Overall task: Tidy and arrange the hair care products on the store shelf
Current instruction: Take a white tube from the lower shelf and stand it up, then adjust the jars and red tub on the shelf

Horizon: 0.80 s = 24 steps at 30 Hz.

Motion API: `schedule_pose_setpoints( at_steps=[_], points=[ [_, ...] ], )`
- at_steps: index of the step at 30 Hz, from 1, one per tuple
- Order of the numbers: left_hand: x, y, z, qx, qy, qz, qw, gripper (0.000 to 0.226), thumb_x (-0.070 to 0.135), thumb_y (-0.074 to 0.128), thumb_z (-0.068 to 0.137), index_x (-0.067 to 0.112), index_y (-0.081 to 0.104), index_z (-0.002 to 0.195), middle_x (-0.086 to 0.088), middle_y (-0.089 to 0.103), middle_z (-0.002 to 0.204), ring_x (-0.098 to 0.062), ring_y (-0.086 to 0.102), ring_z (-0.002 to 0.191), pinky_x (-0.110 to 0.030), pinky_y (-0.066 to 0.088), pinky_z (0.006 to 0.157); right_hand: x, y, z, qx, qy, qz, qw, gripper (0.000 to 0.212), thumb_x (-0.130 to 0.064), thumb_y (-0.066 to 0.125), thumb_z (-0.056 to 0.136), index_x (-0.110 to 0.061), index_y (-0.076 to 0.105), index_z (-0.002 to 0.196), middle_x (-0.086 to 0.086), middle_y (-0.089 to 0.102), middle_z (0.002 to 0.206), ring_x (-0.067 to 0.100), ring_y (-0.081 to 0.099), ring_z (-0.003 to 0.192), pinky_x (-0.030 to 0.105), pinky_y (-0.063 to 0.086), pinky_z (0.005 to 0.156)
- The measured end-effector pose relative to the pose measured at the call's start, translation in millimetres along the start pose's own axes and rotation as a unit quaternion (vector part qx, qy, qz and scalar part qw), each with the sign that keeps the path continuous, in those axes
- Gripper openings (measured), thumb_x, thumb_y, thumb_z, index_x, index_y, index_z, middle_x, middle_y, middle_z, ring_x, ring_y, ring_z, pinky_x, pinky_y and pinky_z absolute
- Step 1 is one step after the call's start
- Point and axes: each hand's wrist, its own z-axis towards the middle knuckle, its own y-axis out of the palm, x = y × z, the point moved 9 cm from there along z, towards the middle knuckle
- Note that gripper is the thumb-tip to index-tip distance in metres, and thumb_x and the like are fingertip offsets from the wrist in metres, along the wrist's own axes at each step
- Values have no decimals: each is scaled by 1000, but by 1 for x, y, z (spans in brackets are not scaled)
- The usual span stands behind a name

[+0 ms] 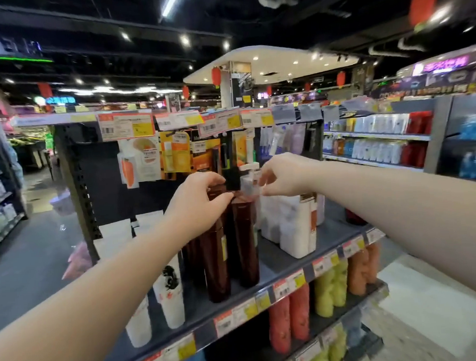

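Left fingers (216, 179) and thumb are curling round the cap of a dark brown bottle (216, 258), the left hand (196, 201) gripping it. Right fingertips (265, 179) are narrowing at the clear wrap (249, 189) on a white pump bottle (292, 230); I cannot tell whether the right hand (285, 175) is holding it. Both bottles are standing mid-shelf (280, 263), above red and yellow bottles (328, 288).

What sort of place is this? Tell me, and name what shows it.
A supermarket or big store, likely its hair and body care aisle. Price tags line the shelf edge, brown bottles and white bottles stand in rows, and more stocked shelves run behind on the right.
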Motion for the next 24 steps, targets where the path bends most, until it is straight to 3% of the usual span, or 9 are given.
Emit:
schedule_pose_setpoints(
  at_steps=[3, 7, 13, 21, 24],
  points=[
    [28, 17, -1, 1, 29, -16, 999, 34, 28, 59, 87, 20, 55, 120, 1, 53, 120, -11, 50, 104, -24, 38, 87, 33, -8, -20, 11, 36, -6, 999, 31, -29, 60, 87, -16, 66, 114, 0, 65, 110, 14, 54, 89, 24, 44, 77],
    [51, 46, -1, -3, 34, -31, 999, 32, 26, 60, 86, 20, 57, 118, 2, 53, 112, -13, 53, 96, -25, 40, 83, 79, -13, -45, 6, 76, -9, 997, 29, -29, 59, 87, -17, 67, 112, 1, 67, 112, 18, 62, 95, 29, 52, 81],
    [85, 114, 3, -14, 16, -48, 999, 31, 23, 61, 85, 20, 57, 116, 6, 52, 110, -10, 50, 99, -22, 39, 83, 158, -8, -77, -13, 93, -10, 995, 26, -27, 58, 88, -19, 67, 111, -1, 65, 118, 17, 60, 107, 30, 49, 90],
    [145, 232, 17, -53, -32, -69, 996, 32, 22, 65, 83, 15, 59, 114, 1, 57, 108, -14, 54, 100, -23, 41, 88, 281, 6, -119, -63, 88, -10, 994, 27, -31, 56, 89, -22, 65, 113, -3, 64, 118, 17, 59, 107, 30, 50, 89],
    [157, 264, 21, -51, -61, -76, 994, 32, 21, 65, 83, 16, 59, 113, 2, 55, 108, -16, 54, 105, -26, 42, 93, 320, 8, -126, -68, 81, -8, 994, 30, -30, 56, 89, -22, 64, 116, 0, 63, 119, 16, 57, 101, 26, 45, 81]
  ],
)
